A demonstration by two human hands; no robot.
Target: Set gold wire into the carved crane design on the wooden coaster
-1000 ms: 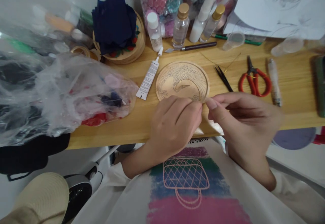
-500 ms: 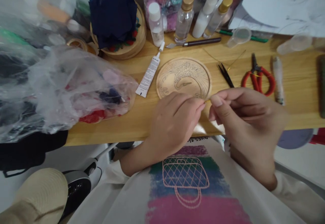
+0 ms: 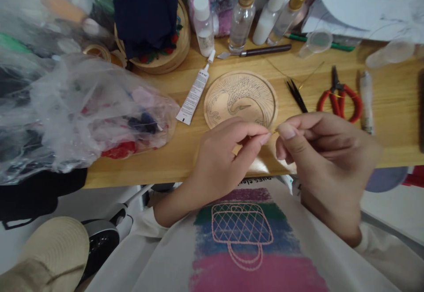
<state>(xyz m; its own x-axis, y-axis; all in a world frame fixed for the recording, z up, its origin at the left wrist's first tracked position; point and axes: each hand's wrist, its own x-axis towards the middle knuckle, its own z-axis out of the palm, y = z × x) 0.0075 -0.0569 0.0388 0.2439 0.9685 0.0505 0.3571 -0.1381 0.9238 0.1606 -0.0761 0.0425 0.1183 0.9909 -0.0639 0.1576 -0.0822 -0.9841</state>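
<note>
A thin gold wire (image 3: 274, 131), barely visible, spans the small gap between the two hands just in front of a round wooden disc (image 3: 240, 99) engraved with a crane. The left hand (image 3: 222, 159) is curled, thumb and forefinger pinching one end of the wire; the right hand (image 3: 326, 153) mirrors it, fingers bunched and pinching the other end. Both hover over the near edge of the pale, grained wooden table (image 3: 172, 159). Beside the disc lie a white glue tube (image 3: 195, 93), black tweezers (image 3: 297, 95) and red-handled pliers (image 3: 339, 97); a crinkled clear plastic bag (image 3: 82, 111) bulges at the left
</note>
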